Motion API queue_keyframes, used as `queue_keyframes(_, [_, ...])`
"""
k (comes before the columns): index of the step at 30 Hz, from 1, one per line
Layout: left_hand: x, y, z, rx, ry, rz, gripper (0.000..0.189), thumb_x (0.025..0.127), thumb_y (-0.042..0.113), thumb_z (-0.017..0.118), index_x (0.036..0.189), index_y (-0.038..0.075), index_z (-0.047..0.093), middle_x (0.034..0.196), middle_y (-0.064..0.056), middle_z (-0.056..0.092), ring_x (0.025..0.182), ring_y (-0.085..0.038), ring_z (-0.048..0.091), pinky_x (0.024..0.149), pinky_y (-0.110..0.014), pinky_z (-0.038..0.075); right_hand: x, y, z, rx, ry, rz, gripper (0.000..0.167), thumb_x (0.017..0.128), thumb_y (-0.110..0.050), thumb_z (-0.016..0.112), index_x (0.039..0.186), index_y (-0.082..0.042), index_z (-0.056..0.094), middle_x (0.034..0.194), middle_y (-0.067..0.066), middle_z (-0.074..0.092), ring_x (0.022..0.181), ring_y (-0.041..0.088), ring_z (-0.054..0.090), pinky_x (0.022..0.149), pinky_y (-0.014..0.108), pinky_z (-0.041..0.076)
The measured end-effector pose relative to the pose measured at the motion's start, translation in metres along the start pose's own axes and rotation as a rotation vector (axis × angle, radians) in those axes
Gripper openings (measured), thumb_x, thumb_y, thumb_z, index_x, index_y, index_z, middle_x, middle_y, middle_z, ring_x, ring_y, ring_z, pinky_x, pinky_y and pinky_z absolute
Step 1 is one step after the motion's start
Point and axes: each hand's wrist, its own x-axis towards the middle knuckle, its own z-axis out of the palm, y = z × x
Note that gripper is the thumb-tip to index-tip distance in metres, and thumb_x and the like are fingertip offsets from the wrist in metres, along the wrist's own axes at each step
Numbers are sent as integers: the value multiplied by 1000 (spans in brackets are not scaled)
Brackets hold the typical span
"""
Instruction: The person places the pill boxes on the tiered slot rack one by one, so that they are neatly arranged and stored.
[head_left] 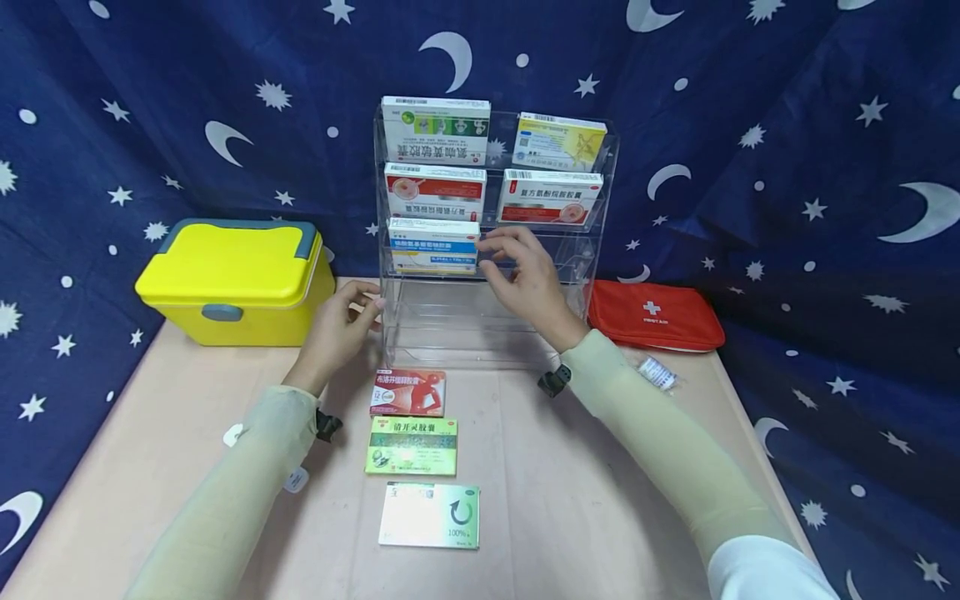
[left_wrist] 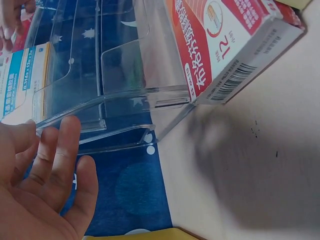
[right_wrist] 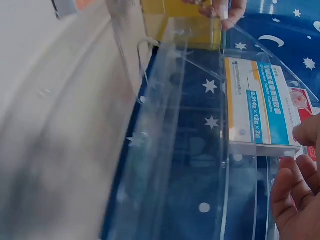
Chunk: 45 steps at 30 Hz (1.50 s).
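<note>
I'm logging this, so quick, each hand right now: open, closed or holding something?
Left hand: closed, pinching the rack at its side edge.
Right hand: open, fingers loosely bent beside the blue-white box; contact unclear.

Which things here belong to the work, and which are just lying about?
Likely part of the work:
clear rack, at the left hand
blue-striped box inside it, at the right hand
four other racked boxes
red box, green box, white-green box in front

Apparently just lying about:
yellow case
red pouch
small wrapped item

The blue-striped box (head_left: 433, 248) stands in the clear rack (head_left: 468, 321).
</note>
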Motion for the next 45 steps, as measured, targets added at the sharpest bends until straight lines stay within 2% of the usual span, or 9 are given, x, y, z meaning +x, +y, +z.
queue_keyframes(3, [-1,1,1,2,-5,-1,27,103,24,64,126,10,61,99,-10,65,75,-24,72,64,-36,54,-21,2,-2,23,-16,12,16,97,-12,69,113,-9,74,124,-2,60,93,10,61,61,29,50])
queue_keyframes(6, [-1,2,1,2,-8,-10,27,103,25,63,126,10,61,100,-10,64,76,-23,71,66,-37,54,-48,4,-1,48,-77,29,13,97,-10,69,109,-11,74,115,-5,65,86,10,60,62,29,50])
queue_keyframes(14, [-1,2,1,-5,-14,-31,31,103,29,62,127,9,59,102,-11,64,84,-35,72,70,-40,54,-128,0,9,116,-419,125,12,97,-12,70,107,-18,74,96,-9,70,78,7,61,69,30,52])
queue_keyframes(18, [-1,0,2,-2,-15,-33,32,103,29,62,128,9,59,102,-11,64,85,-37,71,70,-39,53,-162,-7,14,105,-545,139,12,96,-16,72,108,-18,74,89,-12,66,76,5,59,69,26,51])
queue_keyframes(21, [-2,0,2,3,-14,-28,32,104,29,62,128,9,60,102,-11,64,85,-36,72,70,-38,53,-180,-17,17,84,-604,137,14,94,-22,75,108,-19,74,88,-18,62,75,4,58,67,23,50])
queue_keyframes(27, [-2,2,0,10,-14,-35,31,104,28,61,128,9,59,103,-11,63,85,-36,72,70,-39,53,-201,-34,22,30,-666,120,30,90,-45,77,108,-21,75,86,-20,60,74,3,58,65,19,47])
queue_keyframes(32, [-1,3,1,15,-20,-52,30,104,27,61,128,9,59,104,-12,63,87,-37,71,71,-39,53,-215,-44,27,-33,-710,109,44,84,-60,75,107,-23,75,84,-17,58,69,-1,50,59,17,43])
queue_keyframes(37, [-2,3,1,11,-18,-55,30,104,28,61,128,9,59,104,-12,63,87,-37,71,72,-40,53,-223,-48,29,-45,-688,93,43,83,-62,75,104,-25,76,84,-20,58,65,-3,44,54,17,39])
queue_keyframes(45, [-1,2,1,6,-13,-34,30,104,27,62,127,9,59,103,-12,64,85,-36,72,73,-42,53,-227,-54,30,-43,-705,81,45,82,-61,76,108,-24,77,90,-20,61,67,-3,45,54,16,38])
